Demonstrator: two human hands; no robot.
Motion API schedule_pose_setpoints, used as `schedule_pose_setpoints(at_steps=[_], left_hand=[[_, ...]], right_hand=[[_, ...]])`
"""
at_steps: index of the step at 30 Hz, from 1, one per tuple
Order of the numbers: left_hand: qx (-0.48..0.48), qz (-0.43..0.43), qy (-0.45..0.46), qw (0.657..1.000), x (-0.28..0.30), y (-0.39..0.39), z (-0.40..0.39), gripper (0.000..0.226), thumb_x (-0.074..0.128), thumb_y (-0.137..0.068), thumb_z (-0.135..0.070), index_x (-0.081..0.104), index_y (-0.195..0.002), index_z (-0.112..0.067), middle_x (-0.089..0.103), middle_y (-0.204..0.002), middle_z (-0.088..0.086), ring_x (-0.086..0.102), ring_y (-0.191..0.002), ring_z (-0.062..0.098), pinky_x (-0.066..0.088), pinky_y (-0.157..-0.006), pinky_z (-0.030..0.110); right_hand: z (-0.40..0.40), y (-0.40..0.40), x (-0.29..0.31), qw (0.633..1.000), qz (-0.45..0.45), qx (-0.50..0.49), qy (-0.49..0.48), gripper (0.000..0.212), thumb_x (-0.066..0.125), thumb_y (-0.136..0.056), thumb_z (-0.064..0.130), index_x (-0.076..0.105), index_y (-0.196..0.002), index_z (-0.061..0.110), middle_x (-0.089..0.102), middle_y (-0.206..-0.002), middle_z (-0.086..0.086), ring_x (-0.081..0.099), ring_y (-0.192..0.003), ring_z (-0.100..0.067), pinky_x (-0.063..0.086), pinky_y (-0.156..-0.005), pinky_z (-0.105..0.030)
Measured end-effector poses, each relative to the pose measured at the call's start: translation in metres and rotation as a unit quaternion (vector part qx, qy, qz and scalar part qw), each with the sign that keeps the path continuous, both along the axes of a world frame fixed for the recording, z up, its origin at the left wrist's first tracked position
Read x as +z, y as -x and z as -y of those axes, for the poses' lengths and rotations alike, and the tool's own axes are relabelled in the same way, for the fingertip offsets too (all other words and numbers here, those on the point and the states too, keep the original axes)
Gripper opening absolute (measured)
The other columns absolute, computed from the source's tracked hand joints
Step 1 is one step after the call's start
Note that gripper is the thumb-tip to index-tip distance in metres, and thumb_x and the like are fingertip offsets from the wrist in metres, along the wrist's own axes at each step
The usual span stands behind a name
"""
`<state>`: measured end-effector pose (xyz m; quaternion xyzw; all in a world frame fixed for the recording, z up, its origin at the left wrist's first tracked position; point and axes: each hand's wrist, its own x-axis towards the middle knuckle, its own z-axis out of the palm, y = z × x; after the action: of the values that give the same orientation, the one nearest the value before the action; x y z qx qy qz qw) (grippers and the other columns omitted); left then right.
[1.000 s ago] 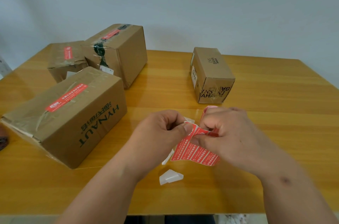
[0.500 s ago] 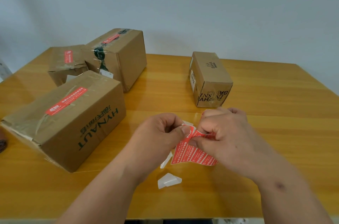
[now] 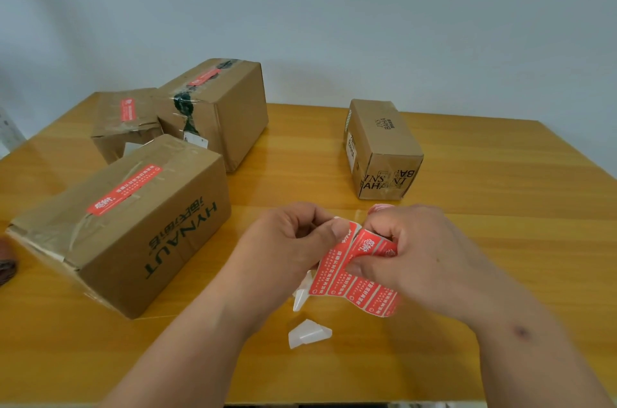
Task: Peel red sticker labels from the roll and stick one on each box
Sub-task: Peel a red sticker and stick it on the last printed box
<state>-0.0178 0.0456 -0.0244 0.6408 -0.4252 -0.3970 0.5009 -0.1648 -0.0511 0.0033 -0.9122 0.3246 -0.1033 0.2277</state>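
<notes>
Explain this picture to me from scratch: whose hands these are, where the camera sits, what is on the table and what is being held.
There is no machine here. A person wears a camera on the head, so the single view looks forward and down at their own two bare hands.

The left hand and the right hand both pinch a strip of red sticker labels, apparently working one label loose.

Four cardboard boxes stand on the wooden table. The HYNAUT box, the small box behind it and the tall taped box each carry a red label on top. The box on the right shows none on its visible faces.

White scraps of backing paper lie below the hands.
</notes>
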Motion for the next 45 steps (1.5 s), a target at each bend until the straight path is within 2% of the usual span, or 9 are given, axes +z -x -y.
schedule_pose_setpoints(at_steps=[3, 7, 10, 17, 23, 29, 34, 40, 45], left_hand=[[-0.023, 0.017, -0.008, 1.0, 0.002, -0.002, -0.002, 0.031, 0.065, -0.083, -0.048, 0.071, -0.088, -0.018, 0.075, -0.081, 0.0, 0.071, -0.074, 0.013, 0.058, -0.072, 0.025], [-0.015, 0.017, -0.02, 1.0, 0.002, -0.002, -0.002, 0.027, 0.066, -0.087, -0.038, 0.071, -0.086, -0.011, 0.075, -0.079, 0.0, 0.071, -0.07, 0.011, 0.054, -0.063, 0.019], [-0.002, 0.011, -0.025, 1.0, 0.003, 0.001, -0.001, 0.027, 0.064, -0.087, -0.037, 0.071, -0.086, -0.011, 0.075, -0.079, -0.001, 0.072, -0.072, 0.011, 0.056, -0.062, 0.017], [0.023, -0.022, -0.027, 0.999, 0.001, 0.004, 0.001, 0.026, 0.064, -0.088, -0.035, 0.07, -0.082, -0.01, 0.075, -0.077, 0.004, 0.072, -0.079, 0.024, 0.058, -0.075, 0.035], [0.033, -0.022, -0.03, 0.999, 0.0, 0.003, 0.003, 0.024, 0.065, -0.086, -0.037, 0.07, -0.081, -0.013, 0.075, -0.076, 0.0, 0.07, -0.068, 0.011, 0.055, -0.065, 0.025], [0.031, -0.016, -0.006, 0.999, 0.006, 0.006, 0.003, 0.023, 0.065, -0.076, -0.043, 0.072, -0.081, -0.021, 0.075, -0.077, -0.004, 0.072, -0.071, 0.01, 0.051, -0.06, 0.017], [-0.005, -0.002, -0.004, 1.0, 0.009, 0.003, 0.0, 0.02, 0.067, -0.083, -0.041, 0.074, -0.082, -0.022, 0.075, -0.076, -0.003, 0.069, -0.069, 0.009, 0.056, -0.065, 0.019], [0.009, 0.03, -0.015, 0.999, 0.006, 0.004, 0.0, 0.014, 0.068, -0.088, -0.03, 0.074, -0.081, -0.02, 0.074, -0.077, 0.001, 0.069, -0.08, 0.025, 0.058, -0.073, 0.04], [0.032, 0.005, -0.02, 0.999, 0.004, 0.006, 0.002, 0.014, 0.068, -0.087, -0.028, 0.073, -0.078, -0.019, 0.074, -0.076, 0.002, 0.07, -0.072, 0.019, 0.059, -0.073, 0.038]], right_hand=[[0.0, 0.001, 0.001, 1.0, 0.002, -0.001, -0.002, 0.034, 0.07, -0.079, 0.041, 0.054, -0.056, 0.022, 0.057, -0.065, 0.007, 0.052, -0.065, -0.007, 0.03, -0.069, -0.025], [-0.002, 0.0, 0.003, 1.0, -0.013, 0.005, -0.001, 0.024, 0.068, -0.08, 0.047, 0.065, -0.068, 0.027, 0.061, -0.077, 0.01, 0.054, -0.081, -0.005, 0.038, -0.092, -0.032], [-0.003, -0.001, 0.001, 1.0, -0.017, 0.014, 0.019, 0.024, 0.067, -0.081, 0.047, 0.066, -0.069, 0.026, 0.062, -0.078, 0.008, 0.054, -0.081, -0.003, 0.03, -0.1, -0.034], [-0.001, -0.002, -0.005, 0.995, -0.01, 0.017, 0.101, 0.033, 0.058, -0.078, 0.048, 0.059, -0.062, 0.019, 0.053, -0.067, 0.01, 0.05, -0.077, -0.002, 0.021, -0.091, -0.026], [-0.004, -0.002, -0.001, 0.995, 0.005, 0.001, 0.096, 0.033, 0.06, -0.077, 0.051, 0.058, -0.062, 0.022, 0.057, -0.069, 0.011, 0.052, -0.079, -0.003, 0.026, -0.096, -0.031], [-0.001, -0.001, 0.008, 0.997, 0.011, -0.032, -0.072, 0.024, 0.08, -0.067, 0.045, 0.061, -0.074, 0.031, 0.067, -0.077, 0.011, 0.066, -0.068, 0.0, 0.047, -0.055, -0.016], [0.001, -0.002, 0.007, 0.998, -0.01, -0.022, -0.058, 0.029, 0.075, -0.074, 0.043, 0.061, -0.056, 0.025, 0.063, -0.064, 0.005, 0.059, -0.056, -0.004, 0.04, -0.049, -0.021], [-0.003, -0.005, 0.003, 0.997, -0.029, 0.013, 0.071, 0.035, 0.061, -0.084, 0.048, 0.06, -0.063, 0.02, 0.06, -0.071, 0.005, 0.056, -0.071, -0.005, 0.03, -0.096, -0.029], [-0.002, -0.005, -0.001, 0.993, -0.035, 0.012, 0.113, 0.035, 0.056, -0.083, 0.049, 0.061, -0.065, 0.02, 0.055, -0.068, 0.01, 0.053, -0.075, -0.003, 0.027, -0.101, -0.033]])
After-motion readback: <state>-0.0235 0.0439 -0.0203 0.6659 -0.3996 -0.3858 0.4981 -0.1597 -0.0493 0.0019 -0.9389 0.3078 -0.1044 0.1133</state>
